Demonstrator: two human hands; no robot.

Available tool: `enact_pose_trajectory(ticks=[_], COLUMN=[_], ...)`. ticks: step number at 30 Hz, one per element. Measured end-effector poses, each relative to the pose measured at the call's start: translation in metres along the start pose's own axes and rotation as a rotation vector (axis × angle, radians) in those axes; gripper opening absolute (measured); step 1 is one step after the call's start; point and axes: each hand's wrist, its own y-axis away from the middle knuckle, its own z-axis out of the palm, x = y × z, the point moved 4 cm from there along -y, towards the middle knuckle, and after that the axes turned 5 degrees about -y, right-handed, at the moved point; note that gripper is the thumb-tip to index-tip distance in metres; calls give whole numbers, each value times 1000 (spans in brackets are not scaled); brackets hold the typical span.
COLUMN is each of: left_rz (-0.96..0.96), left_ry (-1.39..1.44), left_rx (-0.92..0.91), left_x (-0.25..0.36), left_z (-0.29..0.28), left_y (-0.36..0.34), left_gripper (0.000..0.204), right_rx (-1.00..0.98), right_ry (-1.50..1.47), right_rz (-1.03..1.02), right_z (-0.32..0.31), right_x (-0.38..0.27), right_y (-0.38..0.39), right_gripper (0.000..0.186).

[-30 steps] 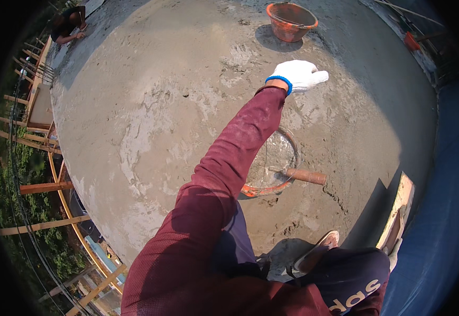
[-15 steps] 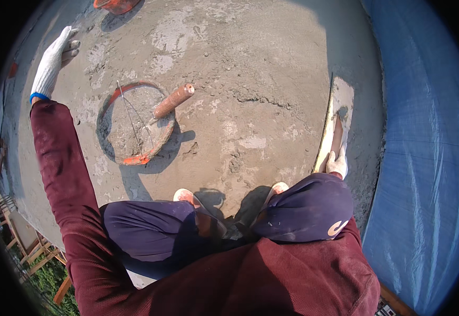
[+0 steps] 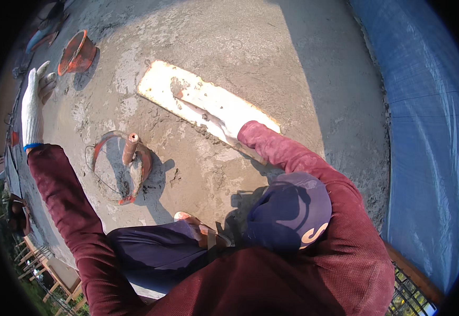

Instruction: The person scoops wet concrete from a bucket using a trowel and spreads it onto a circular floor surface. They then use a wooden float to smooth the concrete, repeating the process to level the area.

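Observation:
My left hand (image 3: pixel 35 100), in a white glove, is stretched forward at the left with its fingers apart and holds nothing. My right hand (image 3: pixel 230 129), partly hidden by glare and the maroon sleeve, grips the handle of a long, pale rectangular float (image 3: pixel 158 79) lying diagonally on the grey wet cement surface (image 3: pixel 229 52). Below and left of the float, an orange bucket of mortar (image 3: pixel 127 199) has a trowel with a reddish cylindrical handle (image 3: pixel 131 145) standing in it. My dark-trousered knees are bent below.
A second orange bucket (image 3: pixel 77 58) stands at the upper left. Co-workers appear at the top left (image 3: pixel 47 29) and left edge (image 3: pixel 18 216). Blue sheeting (image 3: pixel 424 131) runs along the right side. Timber framing (image 3: pixel 55 268) and a drop lie beyond the lower left edge.
My right hand has swung the float from upright at the right edge to diagonal in the middle. My left hand stays outstretched. The view has shifted, bringing co-workers and the second bucket further in.

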Motion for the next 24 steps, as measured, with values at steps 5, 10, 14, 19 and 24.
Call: enact_pose_trajectory(ticks=[5, 10, 14, 19, 24], left_rz=[125, 103, 178, 135, 70], left_ry=[-41, 13, 3, -159, -244], left_rx=[-142, -170, -257, -281, -269], left_x=[24, 44, 43, -16, -27], left_z=[69, 128, 168, 151, 115], left_y=[12, 12, 9, -2, -13], left_gripper=[59, 54, 51, 54, 55], right_rx=[-135, -11, 230, 108, -45], right_ry=[-124, 169, 291, 189, 183], right_rz=[-62, 607, 644, 837, 986], right_z=[-40, -128, -147, -110, -85], right_x=[-18, 118, 157, 78, 16], right_y=[61, -45, -36, 191, 352], right_gripper=[55, 68, 73, 70, 63])
